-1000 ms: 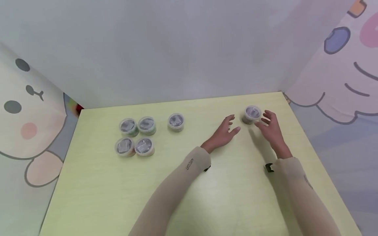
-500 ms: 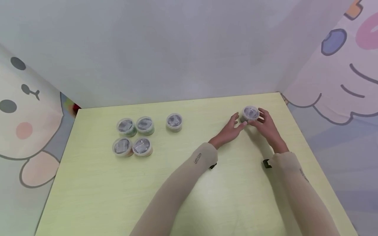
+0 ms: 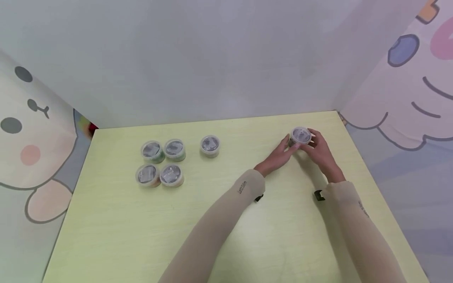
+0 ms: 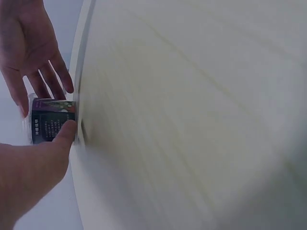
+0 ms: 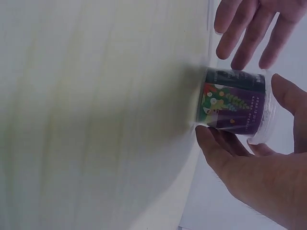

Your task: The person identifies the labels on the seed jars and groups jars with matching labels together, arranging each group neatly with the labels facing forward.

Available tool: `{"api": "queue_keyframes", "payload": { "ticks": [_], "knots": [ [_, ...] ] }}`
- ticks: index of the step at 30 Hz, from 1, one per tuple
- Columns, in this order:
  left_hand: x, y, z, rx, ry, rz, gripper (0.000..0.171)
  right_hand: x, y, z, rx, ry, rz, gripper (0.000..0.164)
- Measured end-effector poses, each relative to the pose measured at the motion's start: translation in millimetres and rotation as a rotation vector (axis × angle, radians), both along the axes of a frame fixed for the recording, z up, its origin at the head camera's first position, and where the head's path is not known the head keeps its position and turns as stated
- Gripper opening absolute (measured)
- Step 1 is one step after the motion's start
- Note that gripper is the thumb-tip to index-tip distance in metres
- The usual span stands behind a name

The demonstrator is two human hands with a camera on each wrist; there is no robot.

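Observation:
A small round plastic tub stands at the back right of the table, a silvery packet showing under its clear lid. Its dark green and purple label has plant pictures and fine print. From the left my left hand holds it, with the thumb laid on the label in the left wrist view. My right hand is round its right side. In the right wrist view that hand's fingers meet the tub's lower edge while the thumb is by the lid.
Several similar tubs are on the pale yellow table: a cluster at the left and a single tub near the back middle. A grey-white wall rises behind the table's back edge. Cartoon-printed sheets hang at both sides.
My left hand has moved right until it reached the tub. My right hand has closed in on the tub from the right. The other tubs have stayed in place.

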State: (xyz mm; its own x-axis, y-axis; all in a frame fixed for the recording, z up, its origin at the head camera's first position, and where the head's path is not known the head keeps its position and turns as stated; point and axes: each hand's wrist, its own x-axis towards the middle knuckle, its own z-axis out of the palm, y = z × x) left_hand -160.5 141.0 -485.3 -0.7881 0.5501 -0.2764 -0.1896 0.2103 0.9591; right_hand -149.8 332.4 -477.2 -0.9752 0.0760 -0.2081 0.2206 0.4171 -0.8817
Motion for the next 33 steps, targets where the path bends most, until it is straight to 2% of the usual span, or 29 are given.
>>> {"api": "queue_keyframes", "payload": {
  "ticks": [4,13,19,24,28,33],
  "knots": [
    [-1.0,1,-0.7,0.031,0.034,-0.002,0.075,1.5,-2,0.5,0.020,0.009,0.015,0.076],
    [7.9,-10,4.5,-0.020,0.124,0.041,0.074,10.8,-9,1.9,0.011,0.021,0.044,0.075],
    [14.2,-24,7.3,-0.040,0.230,0.096,0.068,23.0,-24,13.8,-0.004,0.052,0.074,0.076],
    [21.0,-38,9.0,-0.016,0.325,0.142,0.057,35.2,-40,23.2,-0.020,0.052,0.115,0.076],
    [27.5,-52,12.8,0.006,0.345,0.173,0.051,43.0,-52,26.8,-0.036,0.054,0.156,0.074],
    [33.4,-73,18.7,-0.023,0.346,0.192,0.049,50.1,-66,29.4,-0.057,0.052,0.196,0.070]
  ]
}}
